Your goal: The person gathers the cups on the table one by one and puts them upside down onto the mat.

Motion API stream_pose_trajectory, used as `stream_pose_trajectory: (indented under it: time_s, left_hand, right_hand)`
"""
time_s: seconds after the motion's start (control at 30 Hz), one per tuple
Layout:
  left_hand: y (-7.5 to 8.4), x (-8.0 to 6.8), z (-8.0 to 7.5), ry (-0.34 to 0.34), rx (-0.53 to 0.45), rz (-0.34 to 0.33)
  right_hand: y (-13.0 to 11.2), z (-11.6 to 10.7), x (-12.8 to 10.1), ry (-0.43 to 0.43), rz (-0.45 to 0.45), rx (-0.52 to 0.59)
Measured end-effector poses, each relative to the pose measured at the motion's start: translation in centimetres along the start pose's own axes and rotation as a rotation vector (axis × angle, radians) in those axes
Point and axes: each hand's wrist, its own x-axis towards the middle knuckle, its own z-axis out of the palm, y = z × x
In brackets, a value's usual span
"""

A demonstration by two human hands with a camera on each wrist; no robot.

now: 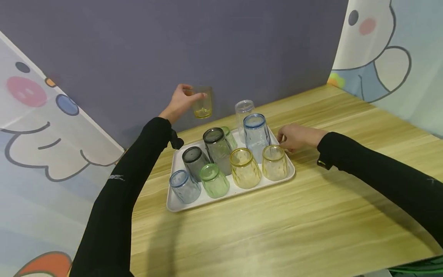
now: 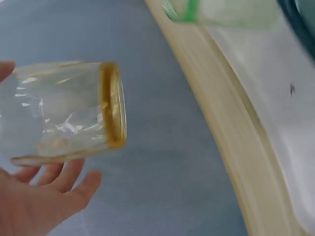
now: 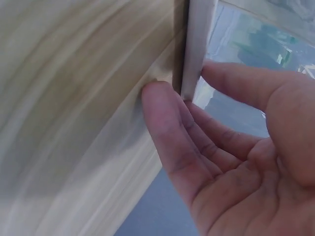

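Note:
My left hand (image 1: 183,100) holds a clear glass tumbler (image 1: 203,104) with an amber rim, raised above the tray's far left corner. In the left wrist view, the tumbler's amber rim (image 2: 113,104) points away from the palm, with fingers on one side and the thumb partly out of frame. At the right end of the white tray (image 1: 238,190), my right hand (image 1: 298,137) pinches the edge. The right wrist view has the thumb (image 3: 236,83) on the inner side of the tray's rim (image 3: 198,49) and the fingers outside, close over the wood.
Upside-down tumblers crowd the tray: yellow ones (image 1: 245,169), green (image 1: 214,181), grey (image 1: 218,150), blue (image 1: 256,134) and a tall clear one (image 1: 243,111). The wood-grain table (image 1: 263,231) meets a grey wall (image 1: 194,42) behind. Cartoon-printed panels (image 1: 45,127) stand at both sides.

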Motion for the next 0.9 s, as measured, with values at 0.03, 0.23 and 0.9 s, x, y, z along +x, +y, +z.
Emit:
stream_pose_trajectory:
  time_s: [0.03, 0.23, 0.9]
  left_hand:
    - [0.2, -0.3, -0.2, 0.011, -0.045, -0.005]
    - [1.4, -1.8, -0.8, 0.017, -0.218, 0.004]
    - [4.2, -3.3, 0.2, -0.088, -0.073, 0.073]
  right_hand:
    - [0.1, 0.0, 0.0, -0.001, -0.01, -0.02]
    - [1.1, -0.9, -0.2, 0.069, -0.027, -0.066]
    - [-8.9, -7.2, 0.3, 0.665, -0.394, -0.404]
